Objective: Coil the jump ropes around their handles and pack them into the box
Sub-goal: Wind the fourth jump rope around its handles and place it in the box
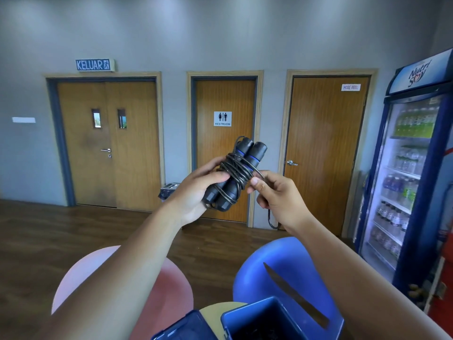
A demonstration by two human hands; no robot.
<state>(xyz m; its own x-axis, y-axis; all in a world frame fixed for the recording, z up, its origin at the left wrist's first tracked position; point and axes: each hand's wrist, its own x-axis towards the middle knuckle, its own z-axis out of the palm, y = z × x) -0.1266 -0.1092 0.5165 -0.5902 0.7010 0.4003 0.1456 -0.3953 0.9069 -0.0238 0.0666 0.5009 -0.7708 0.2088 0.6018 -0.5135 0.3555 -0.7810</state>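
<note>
Jump rope held up at the centre of the frame, in front of a row of wooden doors. Its two black handles with blue bands lie side by side, tilted with their tops toward the upper right. The thin black cord is wound several times around their middle.

The left hand grips the lower half of the handles from the left. Its fingers are curled behind them and its thumb is pressed across the front, touching the coil. The right hand, just right of the coil, pinches the cord between thumb and forefinger, with the other fingers curled in. A short loop of loose cord hangs below this hand.

At the bottom edge of the frame, under the arms, an open blue box stands on a small round tan table. What lies inside is too dark to tell. Behind the table are a pink chair at lower left and a blue chair at lower right. A drinks fridge fills the right edge. The middle door carries a restroom sign.
</note>
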